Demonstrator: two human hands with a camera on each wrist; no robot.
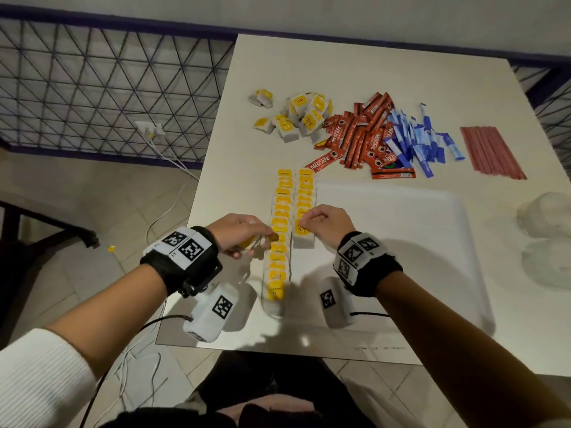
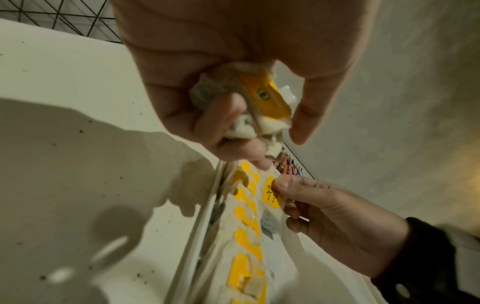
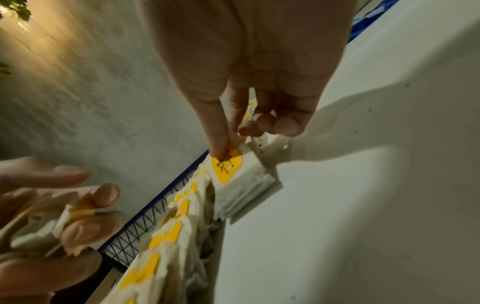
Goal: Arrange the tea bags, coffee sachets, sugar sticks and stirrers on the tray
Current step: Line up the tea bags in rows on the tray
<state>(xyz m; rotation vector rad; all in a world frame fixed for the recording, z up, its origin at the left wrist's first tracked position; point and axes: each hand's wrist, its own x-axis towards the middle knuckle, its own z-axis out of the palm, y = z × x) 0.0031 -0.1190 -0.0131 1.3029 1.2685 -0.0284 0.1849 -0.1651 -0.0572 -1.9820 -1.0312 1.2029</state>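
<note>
White table [image 1: 355,66] stands on beige tiled floor [image 1: 92,193] beside black wire fence [image 1: 92,88].

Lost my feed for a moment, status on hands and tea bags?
Left hand grips spare tea bags. Right hand pinches the nearest bag of the second row on the tray. Nothing blocking.

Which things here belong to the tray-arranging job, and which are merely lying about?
Job: tea bags, coffee sachets, sugar sticks, stirrers, tray.
Lying about: wall socket, white cable, yellow scrap on the floor.
</note>
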